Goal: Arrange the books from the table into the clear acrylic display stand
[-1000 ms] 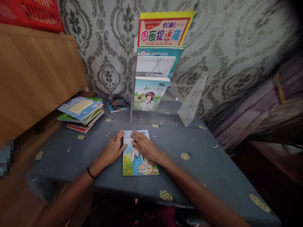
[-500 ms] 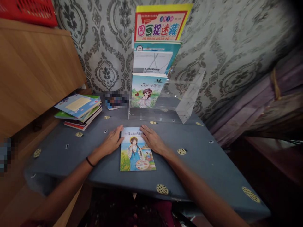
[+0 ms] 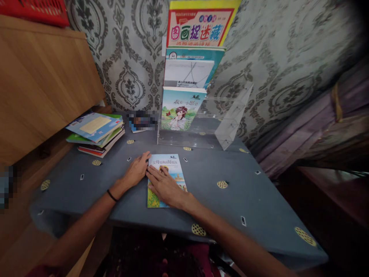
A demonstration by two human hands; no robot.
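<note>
A thin paperback book (image 3: 181, 175) with a painted girl on its cover lies shut and flat on the table. My right hand (image 3: 167, 187) rests flat across the left and middle of the cover, fingers stretched toward the left edge and hiding most of the girl. At the upper left edge, my left hand (image 3: 136, 169) touches the book's side, its fingers stretched out and partly overlapped by the right fingertips. Neither hand grips the book. Beyond it stands a clear acrylic rack (image 3: 235, 119) with a book showing a butterfly and a child (image 3: 180, 111) in its lowest filled tier.
Higher tiers hold a white booklet (image 3: 188, 73), a teal book (image 3: 215, 65) and a tall yellow-edged book (image 3: 201, 25). A pile of books (image 3: 98, 132) sits at the table's left, beside a wooden cabinet (image 3: 49, 84). A grey-blue cloth (image 3: 219, 215) covers the table.
My right hand has slid left from the book's upper right edge onto its cover, toward the left edge. My left hand stays at the left side. The view has shifted slightly.
</note>
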